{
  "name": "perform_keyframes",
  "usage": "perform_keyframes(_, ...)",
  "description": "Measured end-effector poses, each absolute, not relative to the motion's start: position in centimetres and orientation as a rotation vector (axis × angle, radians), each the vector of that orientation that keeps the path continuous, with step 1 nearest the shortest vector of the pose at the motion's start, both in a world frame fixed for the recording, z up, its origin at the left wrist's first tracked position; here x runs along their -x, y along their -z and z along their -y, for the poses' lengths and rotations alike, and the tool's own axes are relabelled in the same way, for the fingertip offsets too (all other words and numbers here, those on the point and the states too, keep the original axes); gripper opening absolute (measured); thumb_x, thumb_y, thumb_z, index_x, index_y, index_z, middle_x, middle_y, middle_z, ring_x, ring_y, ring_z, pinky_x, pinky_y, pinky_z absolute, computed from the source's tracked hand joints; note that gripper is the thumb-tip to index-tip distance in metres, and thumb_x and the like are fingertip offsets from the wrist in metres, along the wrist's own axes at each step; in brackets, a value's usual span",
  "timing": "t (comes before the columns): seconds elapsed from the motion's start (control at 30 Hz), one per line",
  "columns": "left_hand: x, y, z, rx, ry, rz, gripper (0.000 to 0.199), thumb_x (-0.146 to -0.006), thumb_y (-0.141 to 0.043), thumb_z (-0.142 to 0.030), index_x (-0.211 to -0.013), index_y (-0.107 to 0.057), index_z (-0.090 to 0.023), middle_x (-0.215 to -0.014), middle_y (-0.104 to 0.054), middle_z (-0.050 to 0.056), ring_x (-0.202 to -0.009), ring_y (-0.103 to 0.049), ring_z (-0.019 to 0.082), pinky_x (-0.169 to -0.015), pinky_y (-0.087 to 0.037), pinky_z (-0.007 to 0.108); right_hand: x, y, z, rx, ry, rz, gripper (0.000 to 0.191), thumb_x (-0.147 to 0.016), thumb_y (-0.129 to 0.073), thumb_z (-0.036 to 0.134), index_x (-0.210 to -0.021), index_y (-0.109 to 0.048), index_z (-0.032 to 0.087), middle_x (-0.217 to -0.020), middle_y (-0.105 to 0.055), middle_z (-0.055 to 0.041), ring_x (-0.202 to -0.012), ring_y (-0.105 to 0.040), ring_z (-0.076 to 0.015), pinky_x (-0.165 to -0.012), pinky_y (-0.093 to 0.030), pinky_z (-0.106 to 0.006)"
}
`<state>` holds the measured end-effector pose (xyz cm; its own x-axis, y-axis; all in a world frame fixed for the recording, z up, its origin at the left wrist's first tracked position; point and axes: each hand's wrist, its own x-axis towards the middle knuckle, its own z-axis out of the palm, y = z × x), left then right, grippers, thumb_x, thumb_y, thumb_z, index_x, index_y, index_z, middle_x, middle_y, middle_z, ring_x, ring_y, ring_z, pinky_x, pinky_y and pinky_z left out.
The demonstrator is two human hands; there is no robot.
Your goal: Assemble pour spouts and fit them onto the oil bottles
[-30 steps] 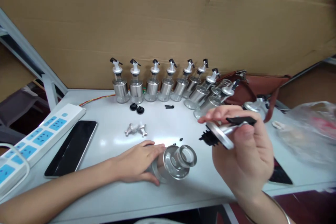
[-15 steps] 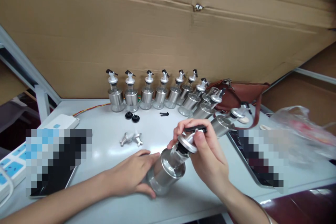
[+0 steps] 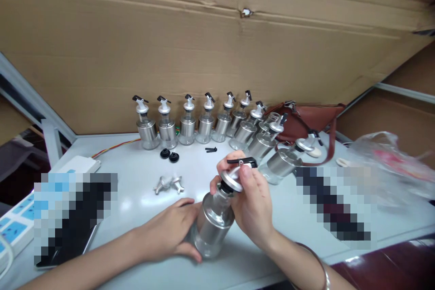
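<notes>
A glass bottle (image 3: 215, 226) with a metal band leans to the right at the table's front, between my hands. My left hand (image 3: 170, 229) is wrapped round its lower side, thumb in front; the far fingers are hidden. At the neck, my right hand (image 3: 253, 199) grips the silver pourer top (image 3: 232, 179) with its black lever (image 3: 242, 161), thumb pressing near the lever. The top sits on the bottle's mouth. Left of the bottle lie silver pourer parts (image 3: 169, 184). Beyond them are two black stoppers (image 3: 169, 155) and small black levers (image 3: 211, 149).
Several bottles with pourer tops (image 3: 187, 123) stand in a curved row along the cardboard wall (image 3: 152, 54). A brown bag (image 3: 306, 120) and a plastic bag (image 3: 387, 167) are at the right. A white power strip (image 3: 20, 222) and a dark tablet-like device (image 3: 73, 240) lie left.
My right hand and the pourer top have moved slightly left, and the bottle leans a little less. The left hand keeps its hold. The whole view has shifted slightly.
</notes>
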<state>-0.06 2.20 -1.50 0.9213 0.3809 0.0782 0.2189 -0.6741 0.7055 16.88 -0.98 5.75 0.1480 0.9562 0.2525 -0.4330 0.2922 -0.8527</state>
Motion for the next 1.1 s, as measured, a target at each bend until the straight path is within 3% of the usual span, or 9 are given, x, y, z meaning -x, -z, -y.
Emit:
perform_keyframes(0.17, 0.0, 1.8, -2.3, -2.346, -0.28, -0.417, 0.07, -0.082, -0.055, -0.066, -0.13, -0.044, -0.015, -0.129, -0.059, 0.019, -0.12, -0.056, 0.036, -0.107, -0.037, 0.05, -16.8, -5.5, 0.7, 0.735, -1.137, 0.898, 0.034, -0.086, -0.059, 0.054, -0.081, -0.056, 0.02, -0.075, -0.057, 0.0019, -0.049, -0.058, -0.0098, -0.045, -0.05, -0.024)
perform_keyframes(0.3, 0.0, 1.8, -2.2, -2.358, -0.283, -0.413, 0.068, -0.083, -0.054, -0.065, -0.128, -0.045, -0.016, -0.127, -0.06, 0.018, -0.12, -0.056, 0.036, -0.107, -0.036, 0.05, -17.1, -5.2, 0.6, 0.728, -1.152, 1.031, 0.034, -0.087, -0.059, 0.049, -0.075, -0.062, 0.017, -0.089, -0.056, -0.0014, -0.049, -0.055, -0.0063, -0.047, -0.051, -0.024)
perform_keyframes(0.37, 0.1, 1.7, -2.2, -2.374, -0.271, -0.422, 0.067, -0.083, -0.052, -0.066, -0.126, -0.046, -0.015, -0.122, -0.062, 0.018, -0.116, -0.058, 0.035, -0.107, -0.037, 0.049, -17.3, -5.1, 0.5, 0.721, -1.172, 1.075, 0.031, -0.088, -0.06, 0.048, -0.079, -0.062, 0.018, -0.088, -0.057, -0.0013, -0.047, -0.054, -0.0063, -0.049, -0.052, -0.025)
perform_keyframes(0.5, 0.1, 1.4, -2.2, -2.387, -0.247, -0.437, 0.067, -0.084, -0.048, -0.069, -0.121, -0.049, -0.014, -0.116, -0.064, 0.017, -0.109, -0.061, 0.033, -0.106, -0.038, 0.047, -17.5, -4.6, 0.2, 0.692, -1.235, 1.084, 0.033, -0.089, -0.055, 0.053, -0.088, -0.06, 0.02, -0.064, -0.059, 0.0015, -0.052, -0.06, -0.013, -0.053, -0.053, -0.028)
perform_keyframes(0.67, 0.0, 1.3, -2.1, -2.389, -0.23, -0.438, 0.067, -0.085, -0.042, -0.071, -0.117, -0.05, -0.012, -0.112, -0.064, 0.017, -0.106, -0.061, 0.033, -0.104, -0.04, 0.049, -17.5, -3.6, 0.6, 0.707, -1.194, 1.158, 0.035, -0.092, -0.049, 0.054, -0.1, -0.057, 0.021, -0.071, -0.064, -0.0009, -0.065, -0.065, -0.0163, -0.059, -0.052, -0.029)
perform_keyframes(0.8, 0.0, 1.5, -2.1, -2.406, -0.211, -0.462, 0.074, -0.081, -0.038, -0.077, -0.114, -0.051, -0.012, -0.107, -0.065, 0.018, -0.107, -0.059, 0.036, -0.101, -0.041, 0.051, -17.2, -3.2, 1.1, 0.642, -1.209, 1.191, 0.035, -0.093, -0.046, 0.054, -0.106, -0.053, 0.023, -0.072, -0.065, 0.0002, -0.066, -0.065, -0.0166, -0.07, -0.054, -0.035)
perform_keyframes(1.0, 0.1, 1.9, -2.0, -2.417, -0.242, -0.464, 0.076, -0.082, -0.04, -0.074, -0.123, -0.048, -0.011, -0.118, -0.063, 0.02, -0.115, -0.056, 0.038, -0.102, -0.041, 0.051, -17.0, -3.0, 0.9, 0.597, -1.279, 1.188, 0.035, -0.092, -0.047, 0.056, -0.106, -0.052, 0.024, -0.062, -0.063, 0.0055, -0.059, -0.064, -0.0152, -0.092, -0.046, -0.044)
perform_keyframes(1.1, 0.1, 1.8, -2.1, -2.437, -0.223, -0.459, 0.075, -0.083, -0.042, -0.073, -0.124, -0.048, -0.01, -0.121, -0.061, 0.021, -0.117, -0.055, 0.038, -0.103, -0.04, 0.05, -17.1, -2.9, 0.9, 0.562, -1.326, 1.194, 0.036, -0.091, -0.05, 0.057, -0.105, -0.052, 0.024, -0.065, -0.063, 0.0048, -0.063, -0.066, -0.0158, -0.093, -0.045, -0.044)
